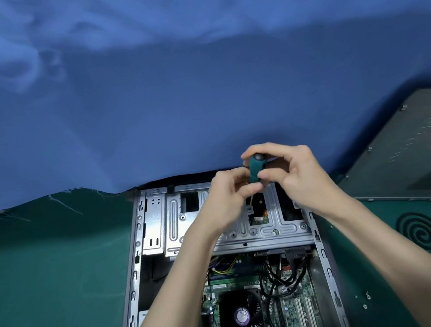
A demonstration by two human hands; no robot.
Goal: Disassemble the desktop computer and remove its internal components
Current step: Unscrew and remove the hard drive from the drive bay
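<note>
An open desktop computer case (pixel 137 252) lies on its side on a green mat. Its silver drive cage (pixel 173 225) fills the far end. The green motherboard (pixel 297 322) with a black CPU fan (pixel 243 317) lies nearer me. A screwdriver with a teal handle (pixel 255 169) stands upright, its shaft reaching down to a screw (pixel 250 209) on the cage. My right hand (pixel 293 172) grips the top of the handle. My left hand (pixel 229 198) pinches the lower handle and shaft.
The removed grey side panel (pixel 413 151) lies at the right on the green mat (pixel 44 294). A black spiral mark (pixel 421 233) and a few small screws (pixel 364 301) are on the mat to the right of the case. Blue cloth (pixel 194 80) hangs behind.
</note>
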